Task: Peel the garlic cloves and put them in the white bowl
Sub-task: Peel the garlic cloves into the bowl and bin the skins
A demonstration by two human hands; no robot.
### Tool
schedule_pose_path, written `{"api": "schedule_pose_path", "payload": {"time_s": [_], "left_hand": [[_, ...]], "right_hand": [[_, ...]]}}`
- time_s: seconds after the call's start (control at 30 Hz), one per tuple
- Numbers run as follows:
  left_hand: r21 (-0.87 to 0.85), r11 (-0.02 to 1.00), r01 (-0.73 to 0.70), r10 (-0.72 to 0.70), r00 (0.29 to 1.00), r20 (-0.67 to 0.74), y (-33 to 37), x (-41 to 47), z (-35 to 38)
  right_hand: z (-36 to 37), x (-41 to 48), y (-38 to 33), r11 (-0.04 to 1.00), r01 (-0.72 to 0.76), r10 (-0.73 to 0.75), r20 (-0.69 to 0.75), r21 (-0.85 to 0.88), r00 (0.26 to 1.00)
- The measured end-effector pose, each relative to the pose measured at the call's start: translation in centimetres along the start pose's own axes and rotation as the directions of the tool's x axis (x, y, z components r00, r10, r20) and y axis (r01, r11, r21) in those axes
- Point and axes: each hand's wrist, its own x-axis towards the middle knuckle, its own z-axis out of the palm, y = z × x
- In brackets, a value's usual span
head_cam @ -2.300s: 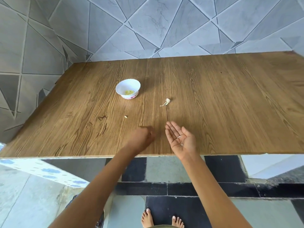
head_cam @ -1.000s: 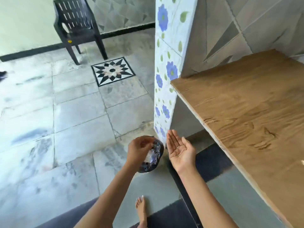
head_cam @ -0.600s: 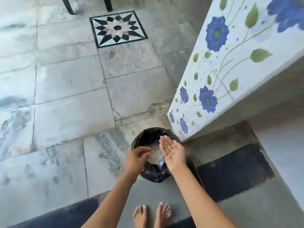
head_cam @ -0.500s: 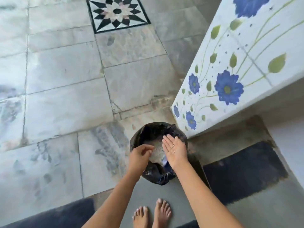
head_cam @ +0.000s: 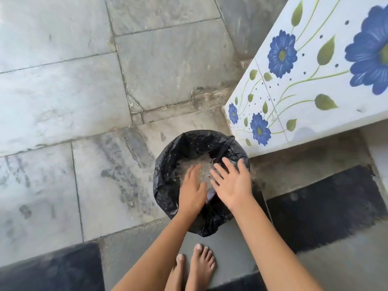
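I see the left hand (head_cam: 192, 193) and right hand (head_cam: 232, 183) spread palm-down side by side, holding nothing, over the black-lined bin (head_cam: 165, 185) with pale scraps (head_cam: 201, 164) inside; where the garlic cloves lie I cannot tell.

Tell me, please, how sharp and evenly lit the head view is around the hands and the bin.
Head view: light is soft and diffuse, with no hard shadows; the left hand and right hand are slightly blurred at the fingertips; the bin liner shows small glints; the floor at upper left looks washed out by sheen.
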Motion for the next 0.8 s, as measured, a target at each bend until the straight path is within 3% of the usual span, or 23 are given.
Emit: {"api": "schedule_pose_path", "payload": {"time_s": [0.03, 0.1, 0.13, 0.23, 0.33, 0.53, 0.7, 0.8], "left_hand": [[-0.130, 0.988, -0.077, 0.074, 0.997, -0.026, 1.5, -0.2, -0.3], [-0.215, 0.960, -0.182, 0.211, 0.970, 0.120, 3.6, -1.4, -0.3], [-0.187, 0.963, -0.192, 0.226, 0.957, 0.181, 3.4, -1.7, -0.3], [0.037, 0.999, -0.023, 0.020, 0.997, 0.074, 3.7, -1.4, -2.6], [0.037, 0.990, -0.135, 0.135, 0.991, -0.008, 8.8, -4.2, -6.7], [0.118, 0.914, -0.388, 0.390, 0.921, 0.004, 25.1, -18.1, -14.8], [0.164, 0.789, -0.592, 0.594, 0.803, 0.041, 37.0, -31.0, -18.3], [0.119, 0.657, -0.744, 0.736, 0.668, 0.113, 42.7, -37.9, -16.9]], "right_hand": [[0.0, 0.0, 0.0, 1.000, 0.005, -0.006, -0.029, -0.026, 1.000], [0.6, -0.7, 0.2, 0.998, -0.014, 0.010, -0.065, -0.066, 0.998], [1.1, -1.4, 0.1, 0.998, -0.017, 0.014, -0.048, -0.065, 0.999], [2.1, -5.5, -0.9, 0.984, 0.122, -0.118, 0.041, -0.129, 0.992], [2.2, -12.4, -2.3, 0.865, 0.361, -0.370, 0.043, -0.349, 0.928], [1.9, -32.6, -5.9, 0.492, 0.608, -0.707, 0.121, -0.623, 0.696], [0.2, -50.8, -8.8, 0.185, 0.703, -0.922, 0.127, -0.687, 0.367], [-3.4, -59.2, -9.3, 0.076, 0.722, -0.979, 0.087, -0.687, 0.186]]}}
